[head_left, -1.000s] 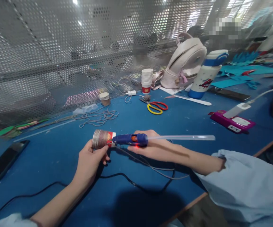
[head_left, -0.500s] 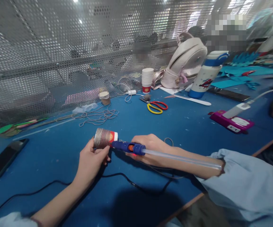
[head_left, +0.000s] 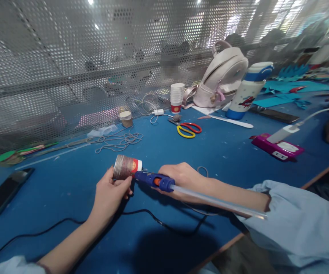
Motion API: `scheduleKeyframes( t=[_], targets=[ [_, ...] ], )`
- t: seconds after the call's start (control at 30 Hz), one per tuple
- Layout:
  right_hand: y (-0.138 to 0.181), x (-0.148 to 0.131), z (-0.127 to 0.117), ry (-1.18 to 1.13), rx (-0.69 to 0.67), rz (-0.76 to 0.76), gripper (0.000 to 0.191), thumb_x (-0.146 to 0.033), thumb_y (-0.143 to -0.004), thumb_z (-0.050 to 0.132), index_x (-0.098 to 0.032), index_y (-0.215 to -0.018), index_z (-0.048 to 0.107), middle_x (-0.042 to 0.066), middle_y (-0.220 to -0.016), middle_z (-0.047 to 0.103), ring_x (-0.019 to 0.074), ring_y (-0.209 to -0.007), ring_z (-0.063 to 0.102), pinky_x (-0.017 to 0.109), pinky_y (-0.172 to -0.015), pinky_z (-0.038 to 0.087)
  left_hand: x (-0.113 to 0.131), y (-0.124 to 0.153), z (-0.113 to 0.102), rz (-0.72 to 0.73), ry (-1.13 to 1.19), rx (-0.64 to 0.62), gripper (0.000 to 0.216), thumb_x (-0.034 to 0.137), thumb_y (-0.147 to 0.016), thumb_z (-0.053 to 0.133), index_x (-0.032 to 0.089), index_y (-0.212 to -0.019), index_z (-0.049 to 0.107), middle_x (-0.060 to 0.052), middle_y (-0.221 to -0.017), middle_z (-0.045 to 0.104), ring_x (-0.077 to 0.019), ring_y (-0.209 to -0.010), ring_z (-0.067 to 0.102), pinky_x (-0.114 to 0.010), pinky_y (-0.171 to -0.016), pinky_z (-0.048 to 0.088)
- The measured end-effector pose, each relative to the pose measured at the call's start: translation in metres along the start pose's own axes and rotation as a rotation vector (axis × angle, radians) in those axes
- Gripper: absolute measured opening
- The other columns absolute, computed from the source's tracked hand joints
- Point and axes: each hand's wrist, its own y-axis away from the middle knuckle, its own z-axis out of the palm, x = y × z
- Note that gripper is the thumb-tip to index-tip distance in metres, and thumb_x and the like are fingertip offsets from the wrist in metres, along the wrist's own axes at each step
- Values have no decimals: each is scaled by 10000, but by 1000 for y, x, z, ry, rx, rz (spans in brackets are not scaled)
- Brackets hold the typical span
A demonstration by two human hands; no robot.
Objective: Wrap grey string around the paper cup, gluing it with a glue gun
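Note:
A small paper cup [head_left: 123,167], wound with grey-brown cord over most of its side, lies sideways in the fingers of my left hand [head_left: 111,190]. Its red band and white end face right and show no cord. My right hand [head_left: 178,177] is wrapped round a blue hot glue gun [head_left: 154,180], whose nozzle points left at the cup's red band, touching it or very near. From the back of the gun a long clear glue stick [head_left: 218,201] sticks out to the right. The gun's handle is hidden behind my right hand.
Loose grey cord [head_left: 121,140] lies behind the cup, beside a small wrapped cup [head_left: 126,118]. Scissors [head_left: 188,129], stacked paper cups [head_left: 177,99], a backpack [head_left: 223,78], a bottle [head_left: 248,91] and a purple power strip [head_left: 278,146] stand further right. A phone [head_left: 6,192] lies left; a black cable [head_left: 144,210] crosses the front.
The rear of the glue gun and its glue stick have tilted slightly downward in my right hand. The cup and my left hand look unmoved.

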Motion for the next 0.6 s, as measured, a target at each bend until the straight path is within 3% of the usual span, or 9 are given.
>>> scheduleKeyframes(
  t=[0.4,0.6],
  targets=[
    [0,-2,-7,-28,-4,73,212,-350,-879,539,-150,-861,606,53,-780,664,137,-630,584,228,-553,366,0,-1,0,14,-21,2,276,303,-678,714,172,-871,566,50,-459,602,-121,-416,566,-195,-416,430],
    [-2,1,-9,-1,106,32,223,-338,-900,510,-152,-826,608,43,-735,641,115,-591,549,216,-533,344,-2,-1,-2,25,-12,0,277,297,-677,713,175,-867,553,61,-465,593,-113,-410,565,-188,-410,427]
  ],
)
